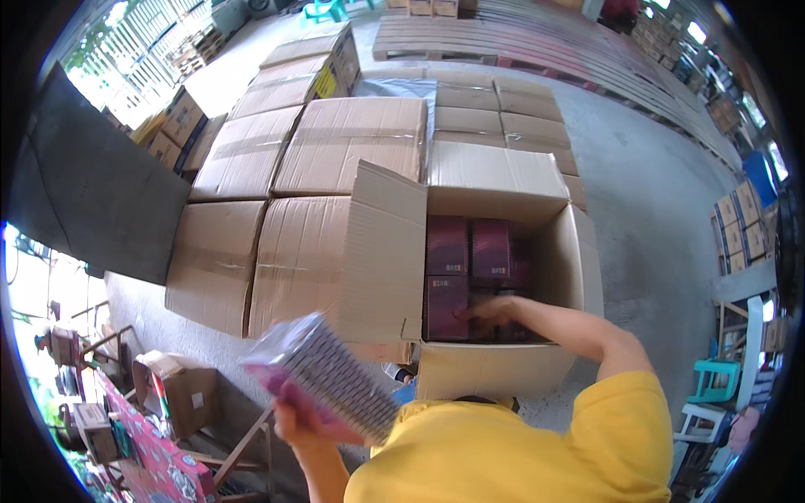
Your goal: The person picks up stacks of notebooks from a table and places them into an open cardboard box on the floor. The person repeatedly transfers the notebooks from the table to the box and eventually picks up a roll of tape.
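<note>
My left hand grips a pack of spiral notebooks in shiny clear plastic, its cover pink-purple and its side lined with rows of dark wire binding. The pack is tilted in front of my body, left of an open cardboard box. Inside that box lie several dark maroon notebooks, side by side. My right hand reaches down into the box over the near notebooks. Motion blurs its fingers, so whether it holds anything is unclear.
Closed brown cartons stand close against the open box on its left and behind it. The box's raised left flap separates my two hands. A wooden pallet lies farther back; a smaller carton stands at lower left.
</note>
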Tool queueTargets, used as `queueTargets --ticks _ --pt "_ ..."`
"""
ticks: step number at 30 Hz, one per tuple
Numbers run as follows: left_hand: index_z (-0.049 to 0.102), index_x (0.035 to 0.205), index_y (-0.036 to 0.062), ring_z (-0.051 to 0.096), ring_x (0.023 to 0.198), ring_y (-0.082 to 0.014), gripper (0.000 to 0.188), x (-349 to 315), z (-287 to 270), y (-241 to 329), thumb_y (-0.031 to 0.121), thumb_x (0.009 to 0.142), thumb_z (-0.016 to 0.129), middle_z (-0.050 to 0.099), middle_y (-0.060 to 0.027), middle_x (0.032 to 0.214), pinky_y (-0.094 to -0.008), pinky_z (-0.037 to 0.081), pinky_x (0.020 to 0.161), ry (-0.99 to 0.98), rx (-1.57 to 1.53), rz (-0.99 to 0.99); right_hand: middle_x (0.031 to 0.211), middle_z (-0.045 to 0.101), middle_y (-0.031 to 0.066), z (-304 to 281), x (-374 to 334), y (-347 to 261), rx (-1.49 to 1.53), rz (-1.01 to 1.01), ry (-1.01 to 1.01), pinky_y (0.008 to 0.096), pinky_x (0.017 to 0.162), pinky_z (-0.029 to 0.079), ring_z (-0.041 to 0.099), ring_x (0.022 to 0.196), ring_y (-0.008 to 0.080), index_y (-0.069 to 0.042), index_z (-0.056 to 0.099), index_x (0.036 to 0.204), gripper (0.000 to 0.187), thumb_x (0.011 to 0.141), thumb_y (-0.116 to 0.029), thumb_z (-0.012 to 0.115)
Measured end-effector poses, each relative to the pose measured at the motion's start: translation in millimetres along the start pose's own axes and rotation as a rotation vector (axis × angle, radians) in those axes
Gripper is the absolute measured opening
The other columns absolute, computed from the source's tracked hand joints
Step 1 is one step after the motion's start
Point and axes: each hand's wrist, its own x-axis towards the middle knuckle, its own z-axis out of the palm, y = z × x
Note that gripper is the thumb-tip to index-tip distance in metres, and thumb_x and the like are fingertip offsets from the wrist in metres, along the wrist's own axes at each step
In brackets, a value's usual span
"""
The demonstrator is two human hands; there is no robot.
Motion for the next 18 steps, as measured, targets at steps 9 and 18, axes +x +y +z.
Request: queueTargets --ticks 9,18 --pt "0.014 0.152 0.0062 0.040 0.128 -0.0203 0.075 58.5 131.7 -101.5 0.033 0.097 0.058 0.039 -0.0124 0.141 -0.0338 0.036 0.104 -0.274 0.347 -0.428 0.143 0.042 0.0236 70.6 -248.5 -99.5 -1.194 -1.025 0.904 0.0467 0.108 0.037 0.048 0.127 0.0417 -0.010 0.043 0.143 0.082 0.074 -0.038 0.079" --pt "0.010 0.155 0.0192 0.026 0.141 -0.0283 0.079 75.5 135.0 -116.4 0.057 0.096 0.046 0.019 -0.0118 0.157 -0.0529 0.026 0.110 -0.508 0.361 -0.683 0.139 0.043 0.0318 -39.1 -159.4 -8.9 -1.308 -0.639 1.017 0.0473 0.108 0.038 0.046 0.128 0.0452 0.006 0.038 0.139 0.083 0.071 -0.022 0.077"
